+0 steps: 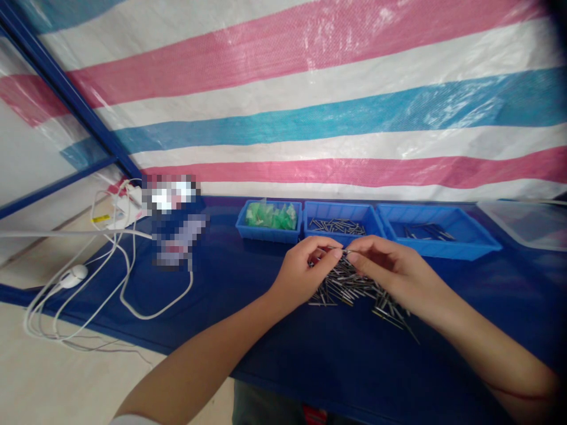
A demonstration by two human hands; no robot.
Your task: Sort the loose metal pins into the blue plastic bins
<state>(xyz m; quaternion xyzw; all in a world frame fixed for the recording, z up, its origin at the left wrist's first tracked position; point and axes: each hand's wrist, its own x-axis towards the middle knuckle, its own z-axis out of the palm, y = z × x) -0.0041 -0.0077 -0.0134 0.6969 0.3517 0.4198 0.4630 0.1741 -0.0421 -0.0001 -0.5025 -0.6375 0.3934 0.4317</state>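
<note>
My left hand [305, 267] is closed in a pinch, with thumb and forefinger meeting over a heap of thin metal pins [349, 286] on the blue tabletop. Close against it, my right hand [394, 265] pinches too, the fingertips of both hands almost touching. A thin, shiny metal pin shows between the fingertips, partly hidden by them. The loose pins below lie in many directions, some dark, some silvery, a few with yellowish parts. Just behind the hands, a blue bin [310, 206] contains more such pins.
Left of that bin stands a blue bin [270, 238] with green-filled plastic bags. The right blue bin [465, 236] holds a few dark pins. A clear plastic lid or tray [527, 224] lies far right. White cables [128, 283] loop over the left side; a striped sheet [310, 118] hangs behind.
</note>
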